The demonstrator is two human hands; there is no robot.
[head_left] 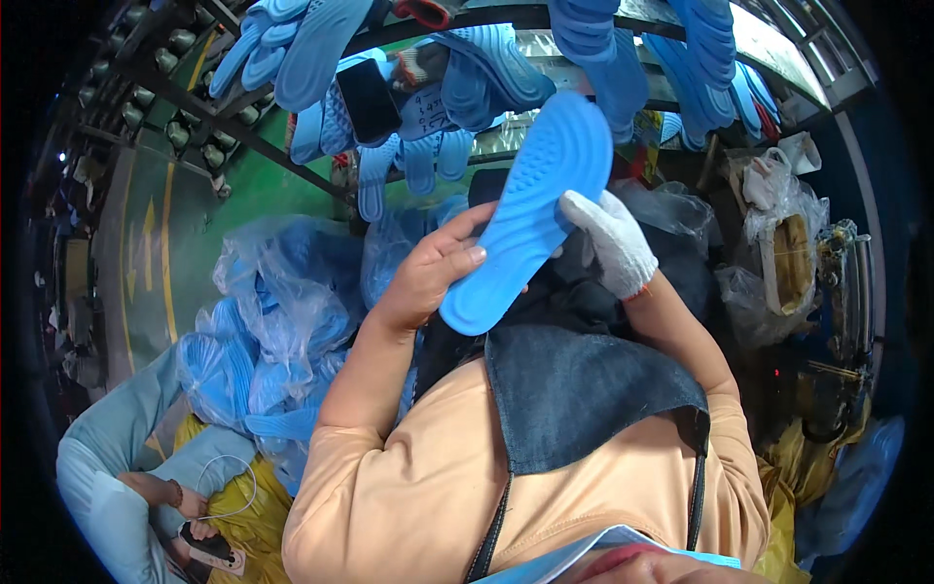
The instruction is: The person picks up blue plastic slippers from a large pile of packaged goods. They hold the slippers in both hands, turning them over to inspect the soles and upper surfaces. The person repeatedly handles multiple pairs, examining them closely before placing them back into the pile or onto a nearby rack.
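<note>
A blue shoe insole [535, 209] with curved ridges and small bumps is held up at a slant in front of my chest. My bare left hand [438, 261] grips its lower left edge, the thumb lying on the top face. On the other side, my right hand [613, 241] wears a white knitted glove and holds the right edge, its thumb against the surface. The fingers beneath the insole are mostly hidden. Beyond it, more blue insoles [491, 73] lie on the rack, beside a black phone [367, 101].
Clear plastic bags of blue insoles [287, 302] are heaped to my left. Past them sits another person [136, 457], hands around a small device. A metal rack [457, 24] spans the far side. On the right stands an open box [788, 263] with plastic wrapping.
</note>
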